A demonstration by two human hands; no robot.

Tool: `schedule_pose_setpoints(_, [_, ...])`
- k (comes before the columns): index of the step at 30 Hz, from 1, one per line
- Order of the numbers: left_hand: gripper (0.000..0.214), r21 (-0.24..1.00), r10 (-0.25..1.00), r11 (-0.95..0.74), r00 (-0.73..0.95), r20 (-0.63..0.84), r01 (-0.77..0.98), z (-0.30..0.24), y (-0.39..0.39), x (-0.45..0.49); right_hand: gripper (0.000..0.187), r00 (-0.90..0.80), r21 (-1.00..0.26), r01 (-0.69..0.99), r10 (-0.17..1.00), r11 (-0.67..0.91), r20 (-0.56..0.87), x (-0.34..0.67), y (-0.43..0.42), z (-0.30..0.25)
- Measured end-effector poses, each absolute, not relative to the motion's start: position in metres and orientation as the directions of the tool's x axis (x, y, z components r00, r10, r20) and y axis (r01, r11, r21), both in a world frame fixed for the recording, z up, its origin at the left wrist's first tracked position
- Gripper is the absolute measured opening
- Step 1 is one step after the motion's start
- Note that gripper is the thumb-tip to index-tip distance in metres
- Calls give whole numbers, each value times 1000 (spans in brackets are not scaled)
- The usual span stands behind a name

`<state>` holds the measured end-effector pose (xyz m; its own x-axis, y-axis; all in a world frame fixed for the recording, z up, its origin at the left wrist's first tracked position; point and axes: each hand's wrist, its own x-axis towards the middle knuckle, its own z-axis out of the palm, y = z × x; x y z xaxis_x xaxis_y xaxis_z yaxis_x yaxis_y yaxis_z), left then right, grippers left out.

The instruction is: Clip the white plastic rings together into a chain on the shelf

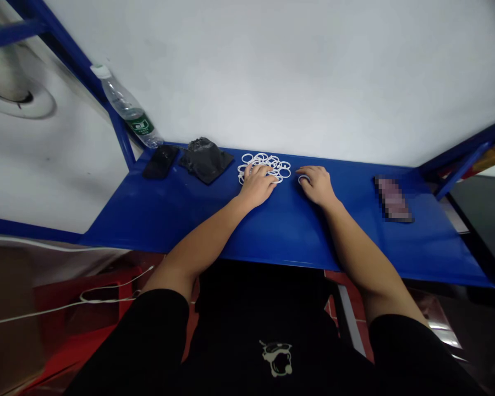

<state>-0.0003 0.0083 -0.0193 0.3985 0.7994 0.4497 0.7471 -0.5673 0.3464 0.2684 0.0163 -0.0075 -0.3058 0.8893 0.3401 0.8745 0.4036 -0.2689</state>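
A heap of several white rings (268, 162) lies on the blue shelf (214, 220) near the white wall. My left hand (258, 184) rests palm down on the near edge of the heap, fingers spread over the rings. My right hand (317, 183) lies just right of the heap, fingers curled onto a single white ring (303, 179) set apart from the others.
A plastic water bottle (127, 107) leans against the blue frame at the back left. Beside it lie a black phone (160, 161) and a crumpled black bag (205, 158). Another phone (393, 199) lies at the right. A white cable (66, 302) runs below.
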Motion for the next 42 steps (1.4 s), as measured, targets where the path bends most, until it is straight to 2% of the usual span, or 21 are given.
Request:
schedule_pose_setpoints(3, [14,353,774,-601,413,480,717,-13,7,-1,40,-328,-264,879,906,396,267,264,13,-9])
schedule_pose_setpoints(6, [14,355,730,-659,452,513,663,-11,8,0,29,-265,-271,906,935,325,236,267,13,-10])
schedule_pose_setpoints(9, [16,351,702,-696,490,517,626,-13,9,1,36,-168,-261,933,942,247,291,273,13,-9])
schedule_pose_setpoints(11, [17,340,682,-719,520,515,606,-13,9,1,41,-137,-295,923,927,248,350,272,12,-6])
schedule_pose_setpoints(15, [20,287,631,-765,580,516,577,-13,9,1,36,-170,-496,766,874,408,455,258,2,3])
schedule_pose_setpoints(17, [22,249,604,-785,612,511,567,-11,8,0,42,-226,-560,661,844,500,487,250,-4,6])
schedule_pose_setpoints(21, [27,190,571,-806,652,499,561,-8,6,0,40,-380,-540,568,780,621,497,242,-12,8])
schedule_pose_setpoints(26, [36,198,574,-809,667,476,554,-8,4,1,35,-431,-501,551,742,667,514,243,-12,8])
schedule_pose_setpoints(30, [41,230,591,-800,665,457,554,-10,4,1,27,-410,-502,561,748,658,522,242,-11,7])
schedule_pose_setpoints(33, [35,248,596,-799,663,453,548,-10,4,1,25,-375,-524,574,771,629,515,241,-12,7])
schedule_pose_setpoints(42, [38,257,567,-821,674,474,510,-9,5,0,20,-273,-648,559,853,518,446,236,-12,5])
